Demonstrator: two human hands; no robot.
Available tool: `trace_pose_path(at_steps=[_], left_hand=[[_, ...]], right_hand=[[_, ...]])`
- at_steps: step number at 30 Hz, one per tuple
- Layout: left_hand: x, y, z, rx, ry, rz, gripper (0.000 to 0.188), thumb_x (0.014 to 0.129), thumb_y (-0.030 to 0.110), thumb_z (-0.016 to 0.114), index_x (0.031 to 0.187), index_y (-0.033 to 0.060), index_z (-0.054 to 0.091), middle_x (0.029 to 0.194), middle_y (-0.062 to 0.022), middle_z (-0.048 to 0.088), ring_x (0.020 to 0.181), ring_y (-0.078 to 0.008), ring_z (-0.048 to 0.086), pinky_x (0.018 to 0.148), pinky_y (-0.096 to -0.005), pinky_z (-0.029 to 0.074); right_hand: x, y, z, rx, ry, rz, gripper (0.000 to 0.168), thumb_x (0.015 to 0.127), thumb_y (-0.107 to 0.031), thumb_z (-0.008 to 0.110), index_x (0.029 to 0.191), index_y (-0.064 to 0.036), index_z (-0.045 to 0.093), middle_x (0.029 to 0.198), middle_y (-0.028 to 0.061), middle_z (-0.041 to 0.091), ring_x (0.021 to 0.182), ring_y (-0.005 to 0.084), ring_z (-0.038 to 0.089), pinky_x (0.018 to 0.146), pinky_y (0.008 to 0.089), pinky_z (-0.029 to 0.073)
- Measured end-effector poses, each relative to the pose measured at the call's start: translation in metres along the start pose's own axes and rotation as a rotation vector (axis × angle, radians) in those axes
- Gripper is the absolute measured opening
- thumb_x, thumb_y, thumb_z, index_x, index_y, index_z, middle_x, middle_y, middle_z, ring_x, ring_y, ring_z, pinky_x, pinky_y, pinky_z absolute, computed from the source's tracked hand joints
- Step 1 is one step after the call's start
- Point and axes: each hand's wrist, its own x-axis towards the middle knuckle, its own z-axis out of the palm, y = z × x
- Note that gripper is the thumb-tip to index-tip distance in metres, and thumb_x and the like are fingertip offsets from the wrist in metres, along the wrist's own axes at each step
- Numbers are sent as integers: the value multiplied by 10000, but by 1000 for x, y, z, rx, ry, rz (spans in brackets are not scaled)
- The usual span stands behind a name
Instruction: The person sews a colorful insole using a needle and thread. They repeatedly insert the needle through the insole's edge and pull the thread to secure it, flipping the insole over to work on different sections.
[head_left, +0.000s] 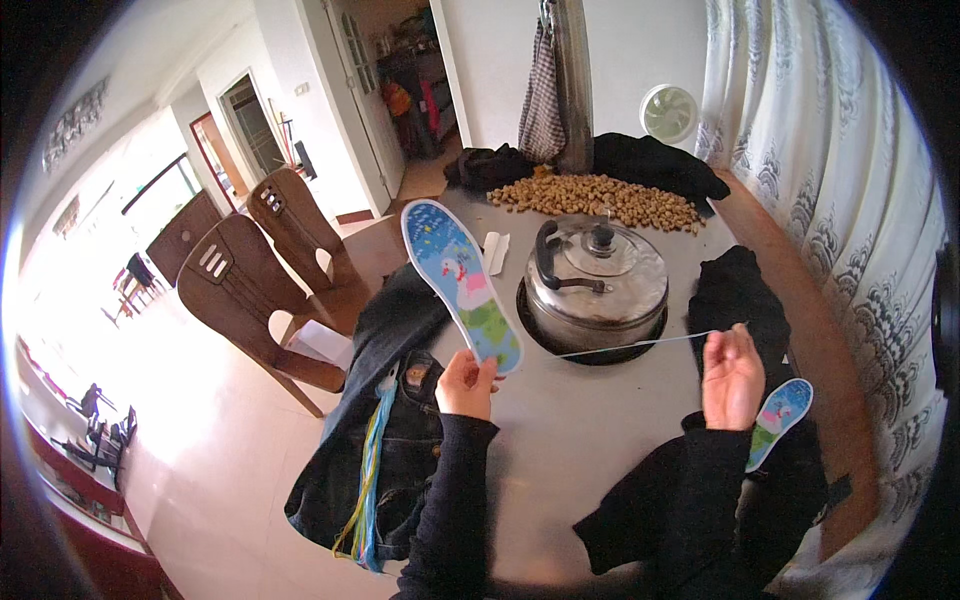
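My left hand (466, 382) pinches the lower end of a cross-stitched shoe insole (461, 285), held tilted above the metal-topped table (600, 420). The insole bears a white bird on blue and green. Out to the right, my right hand (731, 375) is raised, fingertips together on a pale blue thread (645, 343). That thread runs nearly straight leftward towards the insole, passing in front of the pot; whether a needle is at my fingertips cannot be made out. A matching insole (781, 421) lies on dark cloth beside my right wrist.
A lidded steel pot (596, 285) sits in the table's round opening. Behind it are small tan pieces, seemingly unshelled peanuts (592, 199), near a vertical pipe (574, 90). Coloured thread skeins (371, 480) lie over dark denim (405, 450) at left. Wooden chairs (236, 277) stand beyond.
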Motion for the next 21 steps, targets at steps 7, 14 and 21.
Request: trace_pose_path(at_steps=[7,14,21], left_hand=[[1,30,40,-311,-191,-66,205,811,106,520,964,-30,506,792,-71,595,661,-132,585,564,-206,448],[-23,76,30,-464,-340,-126,309,825,126,505,1089,-31,469,889,-85,589,705,-134,584,585,-203,444],[-37,92,30,-427,-412,-132,304,817,113,519,1073,-47,478,849,-92,596,684,-140,588,549,-197,438]], right_hand=[[-6,-28,20,-315,212,-349,126,845,-123,460,906,-12,461,627,2,387,652,134,464,653,235,403],[-48,7,70,-1085,-82,-296,95,789,-70,525,848,-19,579,718,63,600,534,99,513,451,211,388],[-66,13,92,-1487,-511,-767,250,595,42,614,825,-55,607,707,43,527,539,153,505,426,244,373]])
